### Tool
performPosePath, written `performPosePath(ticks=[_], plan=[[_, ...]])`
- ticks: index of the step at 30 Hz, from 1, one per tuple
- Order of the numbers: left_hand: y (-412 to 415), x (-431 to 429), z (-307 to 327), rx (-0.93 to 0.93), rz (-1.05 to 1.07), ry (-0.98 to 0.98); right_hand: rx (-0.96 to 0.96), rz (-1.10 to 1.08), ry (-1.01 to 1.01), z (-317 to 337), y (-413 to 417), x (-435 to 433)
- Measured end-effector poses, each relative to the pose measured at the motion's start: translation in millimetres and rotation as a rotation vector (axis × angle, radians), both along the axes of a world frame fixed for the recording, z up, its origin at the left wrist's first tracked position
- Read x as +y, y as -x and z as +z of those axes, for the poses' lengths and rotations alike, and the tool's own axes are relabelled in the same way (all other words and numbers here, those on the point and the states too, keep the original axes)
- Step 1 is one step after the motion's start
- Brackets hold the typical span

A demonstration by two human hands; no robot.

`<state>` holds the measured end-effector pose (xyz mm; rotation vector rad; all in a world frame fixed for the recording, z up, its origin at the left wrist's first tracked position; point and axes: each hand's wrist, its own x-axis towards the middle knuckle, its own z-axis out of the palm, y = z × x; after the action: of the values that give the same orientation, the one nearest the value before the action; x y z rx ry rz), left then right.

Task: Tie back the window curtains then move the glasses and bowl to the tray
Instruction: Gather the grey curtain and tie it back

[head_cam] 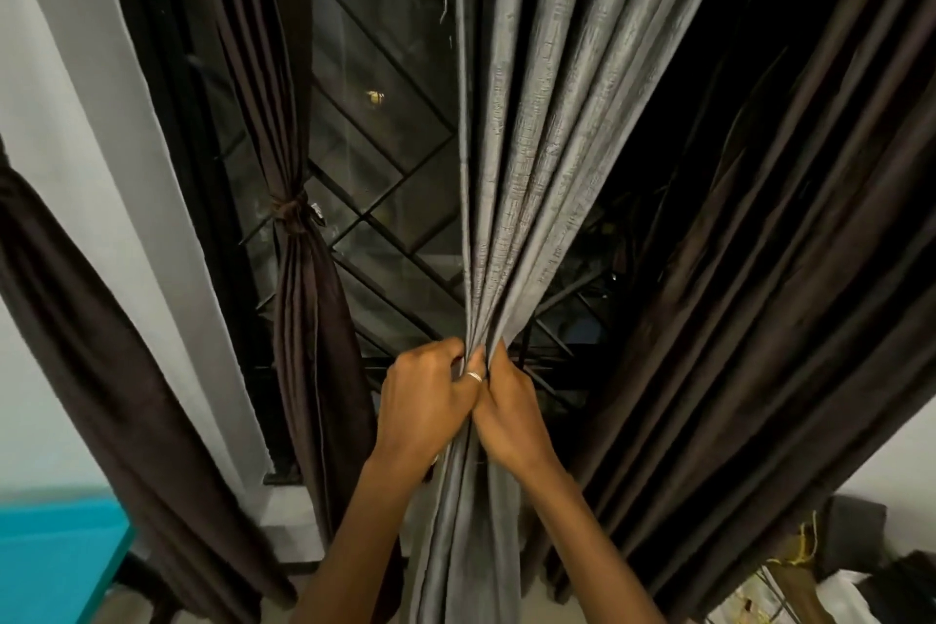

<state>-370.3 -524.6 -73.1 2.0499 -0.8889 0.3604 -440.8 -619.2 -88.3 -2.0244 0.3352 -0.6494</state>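
Note:
A grey curtain hangs down the middle of the window and is bunched into tight folds at waist height. My left hand and my right hand both grip that bunch, knuckles touching, the left with a ring on one finger. Left of it a dark brown curtain is gathered and held by a knotted tie. A wide dark brown curtain hangs loose on the right. No glasses, bowl or tray are in view.
Behind the curtains is a dark window with a black diamond-pattern grille. Another brown curtain hangs at far left past a white wall strip. A teal surface sits bottom left, with cluttered objects bottom right.

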Motion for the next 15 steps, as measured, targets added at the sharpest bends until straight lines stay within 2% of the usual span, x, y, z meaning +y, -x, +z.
performPosePath(ticks=[7, 11, 15], plan=[[-8, 6, 3, 0.109, -0.096, -0.003, 0.133, 0.151, -0.057, -4, -3, -6], [-8, 10, 14, 0.316, -0.154, -0.039, 0.128, 0.213, -0.051, -12, -3, -14], [-10, 14, 31, 0.489, -0.211, -0.024, 0.076, 0.179, -0.048, -17, -4, -16]])
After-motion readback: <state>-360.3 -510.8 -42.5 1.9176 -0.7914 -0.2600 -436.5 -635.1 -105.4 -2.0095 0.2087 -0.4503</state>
